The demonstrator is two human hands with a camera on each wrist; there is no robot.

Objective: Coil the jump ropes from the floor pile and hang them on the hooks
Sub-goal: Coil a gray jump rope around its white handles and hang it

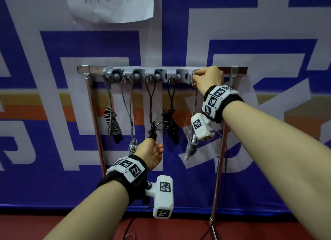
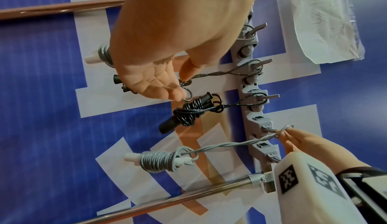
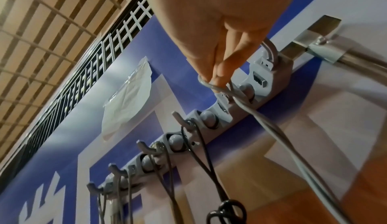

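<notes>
A grey hook rack sits on a metal bar against the blue banner wall. My right hand pinches the top loop of a light grey jump rope at the rightmost hook. Its coiled bundle with white handles dangles below. The right wrist view shows that hand's fingertips closed on the loop beside the hook. My left hand is lower, fingers relaxed, in front of the third rope's dark bundle. Its fingertips touch a small loop of that rope.
Three more coiled ropes hang from the rack: a dark grey one at far left, a light grey one beside it, a black one fourth. Metal stand legs run down to the red floor. A paper sheet is taped above.
</notes>
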